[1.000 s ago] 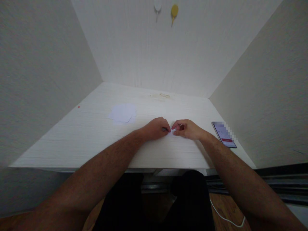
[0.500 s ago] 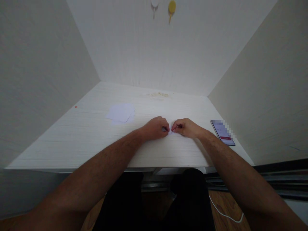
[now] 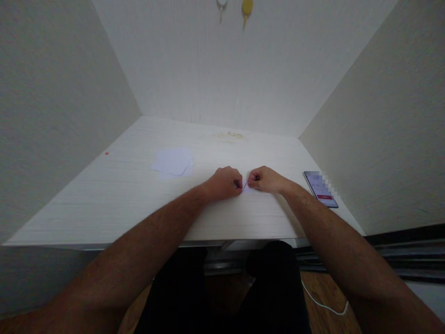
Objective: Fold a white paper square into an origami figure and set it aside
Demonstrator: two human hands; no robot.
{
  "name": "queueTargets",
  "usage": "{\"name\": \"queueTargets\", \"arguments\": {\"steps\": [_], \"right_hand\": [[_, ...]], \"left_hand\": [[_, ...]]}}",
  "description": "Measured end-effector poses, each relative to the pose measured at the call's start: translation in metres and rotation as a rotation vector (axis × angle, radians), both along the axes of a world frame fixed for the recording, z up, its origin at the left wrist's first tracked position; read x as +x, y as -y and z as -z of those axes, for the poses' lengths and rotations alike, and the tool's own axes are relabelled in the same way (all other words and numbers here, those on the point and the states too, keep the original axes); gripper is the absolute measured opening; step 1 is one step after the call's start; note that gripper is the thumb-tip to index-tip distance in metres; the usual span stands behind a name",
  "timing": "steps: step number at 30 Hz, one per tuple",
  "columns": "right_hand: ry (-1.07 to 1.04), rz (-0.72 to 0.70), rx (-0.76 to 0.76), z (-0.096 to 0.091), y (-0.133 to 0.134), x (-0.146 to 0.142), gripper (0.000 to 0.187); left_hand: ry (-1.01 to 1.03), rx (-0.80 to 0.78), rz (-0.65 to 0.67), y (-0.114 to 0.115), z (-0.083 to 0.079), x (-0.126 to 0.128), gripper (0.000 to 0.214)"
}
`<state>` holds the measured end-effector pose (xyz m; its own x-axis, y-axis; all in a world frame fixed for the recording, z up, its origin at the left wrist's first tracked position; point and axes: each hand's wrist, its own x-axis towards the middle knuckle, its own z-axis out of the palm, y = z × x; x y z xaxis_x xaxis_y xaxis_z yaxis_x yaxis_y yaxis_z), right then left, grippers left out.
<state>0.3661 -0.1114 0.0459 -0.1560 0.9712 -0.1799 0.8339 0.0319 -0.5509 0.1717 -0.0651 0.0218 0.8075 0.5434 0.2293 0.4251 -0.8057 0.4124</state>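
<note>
Head view, the only one I have from the rig. Both forearms run up from the lower corners and meet near the middle of the white tabletop [image 3: 114,199]. Left hand [image 3: 224,182] and right hand [image 3: 267,180] lie knuckles up with fingers curled under, their tips almost touching. Between them sits a small white paper slip [image 3: 245,186], raised a little off the surface at a slant. I read thumb and forefinger of each hand as closed on opposite ends of it. The slip is tiny and pale against the table, so I cannot make out its shape. Both hands seem to rest their heels on the tabletop, which I judge steadies so fine a pinch. Fingertips rather than whole hands do the holding, I judge, because the piece is thin and small.

Loose sheets [image 3: 173,161] of similar white paper lie in a rough overlapping pile to the left of the left hand and farther back, apart from it. A phone [image 3: 320,188] lies flat with its screen lit near the right wall, just beyond the right wrist and clear of both hands. A yellowish stain [image 3: 229,135] marks the table's far edge and a red speck [image 3: 106,153] its left edge. High on the back wall hang a pale peg [image 3: 221,3] and a yellow peg [image 3: 247,6]. Below the table edge are dark-clad legs and a white cable [image 3: 323,307] on the wooden floor.
</note>
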Motion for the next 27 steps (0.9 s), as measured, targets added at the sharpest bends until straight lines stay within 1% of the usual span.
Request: {"name": "queueTargets", "arguments": {"steps": [5,10,14,27], "right_hand": [[0.012,0.113,-0.051,-0.005,0.001,-0.009,0.007],[0.074,0.158,-0.051,-0.007,0.002,-0.017,0.005],[0.108,0.168,-0.03,-0.006,0.004,-0.019,0.007],[0.131,0.178,-0.037,-0.006,0.002,-0.02,0.006]], "left_hand": [[-0.012,0.004,0.006,0.0,0.001,0.0,0.012],[-0.002,0.015,0.011,0.0,0.002,0.0,0.011],[0.005,0.019,0.014,0.001,0.002,-0.001,0.011],[0.0,0.024,0.02,0.001,0.0,0.0,0.011]]}}
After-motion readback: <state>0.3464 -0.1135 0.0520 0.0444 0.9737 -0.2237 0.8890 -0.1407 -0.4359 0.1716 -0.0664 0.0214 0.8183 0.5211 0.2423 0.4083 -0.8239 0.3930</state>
